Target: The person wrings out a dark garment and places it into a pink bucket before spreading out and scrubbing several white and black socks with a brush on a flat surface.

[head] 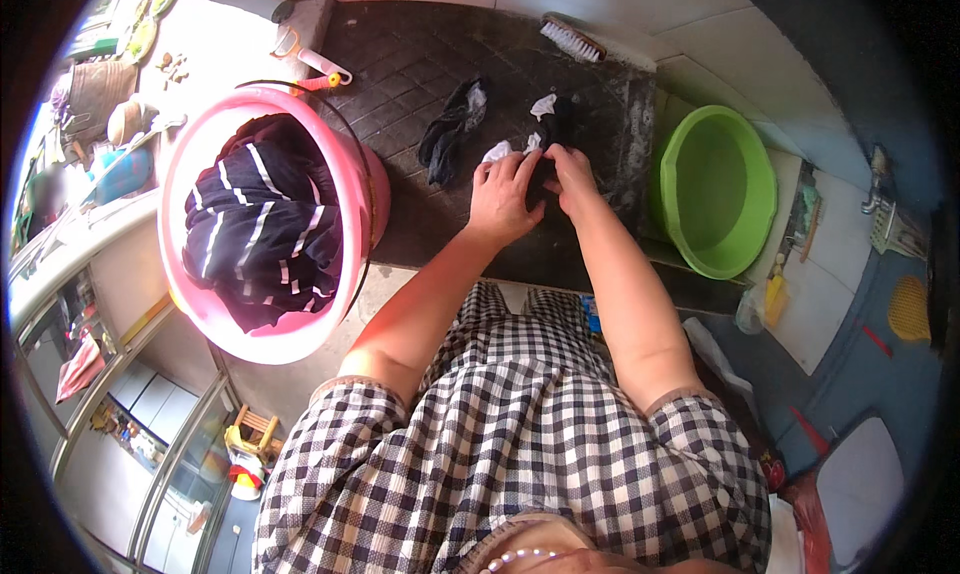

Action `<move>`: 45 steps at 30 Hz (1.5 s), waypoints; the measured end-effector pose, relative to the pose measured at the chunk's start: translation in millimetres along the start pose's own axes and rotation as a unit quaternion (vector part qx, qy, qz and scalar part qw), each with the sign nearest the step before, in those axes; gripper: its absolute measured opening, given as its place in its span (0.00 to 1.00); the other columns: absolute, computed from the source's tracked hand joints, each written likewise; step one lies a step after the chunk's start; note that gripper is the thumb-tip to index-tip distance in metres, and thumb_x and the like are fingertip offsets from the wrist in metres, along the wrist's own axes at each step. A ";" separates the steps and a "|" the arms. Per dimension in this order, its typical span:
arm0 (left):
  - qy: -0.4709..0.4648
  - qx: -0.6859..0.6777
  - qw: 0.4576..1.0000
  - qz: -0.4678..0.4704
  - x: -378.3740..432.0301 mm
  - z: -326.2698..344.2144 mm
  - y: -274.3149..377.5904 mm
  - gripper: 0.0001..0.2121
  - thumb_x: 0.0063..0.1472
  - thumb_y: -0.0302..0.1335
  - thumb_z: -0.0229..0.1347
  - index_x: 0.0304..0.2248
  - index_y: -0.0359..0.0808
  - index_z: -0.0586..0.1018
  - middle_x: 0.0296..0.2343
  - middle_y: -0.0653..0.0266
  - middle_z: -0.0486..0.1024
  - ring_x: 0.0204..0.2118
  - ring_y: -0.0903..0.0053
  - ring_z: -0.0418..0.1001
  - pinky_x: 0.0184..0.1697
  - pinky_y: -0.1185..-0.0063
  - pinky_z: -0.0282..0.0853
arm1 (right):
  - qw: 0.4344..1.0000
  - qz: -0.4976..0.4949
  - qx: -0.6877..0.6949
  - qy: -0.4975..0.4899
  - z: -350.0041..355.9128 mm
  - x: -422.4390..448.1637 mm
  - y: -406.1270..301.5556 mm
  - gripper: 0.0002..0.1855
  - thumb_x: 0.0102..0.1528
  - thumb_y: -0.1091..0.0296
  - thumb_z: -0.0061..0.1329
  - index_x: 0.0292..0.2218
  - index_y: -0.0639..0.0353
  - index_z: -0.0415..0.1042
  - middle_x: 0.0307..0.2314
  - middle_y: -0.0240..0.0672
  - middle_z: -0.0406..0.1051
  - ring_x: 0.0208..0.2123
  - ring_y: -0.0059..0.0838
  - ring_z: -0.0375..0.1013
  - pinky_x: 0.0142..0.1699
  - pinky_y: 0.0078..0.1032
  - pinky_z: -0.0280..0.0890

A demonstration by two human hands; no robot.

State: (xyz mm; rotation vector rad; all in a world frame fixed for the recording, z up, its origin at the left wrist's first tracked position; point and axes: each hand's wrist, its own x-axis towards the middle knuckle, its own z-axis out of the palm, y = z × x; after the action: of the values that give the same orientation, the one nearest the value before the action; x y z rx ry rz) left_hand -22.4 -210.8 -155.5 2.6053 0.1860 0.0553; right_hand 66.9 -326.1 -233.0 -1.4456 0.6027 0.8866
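On a dark scrubbing slab (375,116) with a grooved surface, both my hands work at a small black-and-white cloth (559,120), probably a sock. My left hand (504,199) has its fingers bent over the near part, beside a white piece (496,152). Close on its right, my right hand (574,180) pinches the dark fabric between thumb and fingers. The part under my hands is hidden. A dark sock (454,131) with a pale patch lies crumpled to the left, apart from my hands.
A pink bucket (375,176) holding dark striped clothes stands left. A green basin (761,199) containing water is on the right. A scrubbing brush (571,39) rests at the slab's back edge, and a peeler (322,65) lies behind the bucket. A tap (876,191) juts from the right wall.
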 end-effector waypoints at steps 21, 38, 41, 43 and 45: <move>-0.057 -0.518 0.745 -0.417 18.3 38.8 -36.8 0.15 0.64 0.35 0.51 0.43 0.31 0.75 0.30 0.69 0.75 0.33 0.80 0.72 0.36 0.81 0.68 | 0.946 0.029 0.270 -0.179 -7.1 -52.9 3.0 0.20 0.56 0.58 0.57 0.48 0.52 0.68 0.35 0.25 0.71 0.35 0.20 0.72 0.39 0.23 0.66; -0.161 -0.656 0.475 -0.563 36.9 -7.7 -26.1 0.11 0.59 0.32 0.49 0.40 0.36 0.70 0.36 0.57 0.72 0.36 0.66 0.70 0.42 0.67 0.67 | 0.968 0.085 0.156 -0.176 -67.6 -46.0 -7.0 0.34 0.47 0.72 0.46 0.57 0.55 0.62 0.41 0.39 0.71 0.40 0.33 0.74 0.41 0.32 0.73; -0.101 -0.691 0.486 -0.525 35.7 -5.5 -48.3 0.12 0.56 0.29 0.49 0.38 0.30 0.70 0.28 0.55 0.72 0.28 0.69 0.69 0.34 0.72 0.68 | 0.958 0.113 0.229 -0.128 -76.6 -34.5 1.7 0.28 0.45 0.69 0.46 0.50 0.56 0.68 0.37 0.37 0.72 0.37 0.32 0.73 0.35 0.30 0.72; -0.010 -0.651 0.532 -0.541 41.1 -16.5 -44.5 0.13 0.56 0.27 0.49 0.40 0.31 0.72 0.27 0.58 0.71 0.26 0.71 0.69 0.31 0.75 0.67 | 0.921 0.152 0.351 -0.074 -91.8 -25.3 16.3 0.22 0.49 0.65 0.41 0.46 0.61 0.69 0.36 0.40 0.70 0.34 0.36 0.71 0.28 0.27 0.66; 0.084 -0.621 0.657 -0.420 42.2 -23.0 -59.3 0.15 0.56 0.27 0.50 0.42 0.31 0.72 0.26 0.61 0.72 0.25 0.72 0.69 0.31 0.76 0.67 | 0.845 0.173 0.491 -0.120 -111.5 -19.6 27.6 0.22 0.52 0.63 0.38 0.46 0.62 0.69 0.37 0.42 0.69 0.33 0.38 0.69 0.27 0.25 0.63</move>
State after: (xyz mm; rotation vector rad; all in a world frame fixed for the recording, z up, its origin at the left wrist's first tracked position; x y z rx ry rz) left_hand 10.4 -142.6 -165.6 0.9527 0.9936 0.0596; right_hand 51.3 -441.3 -241.1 -0.2900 0.9558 0.8170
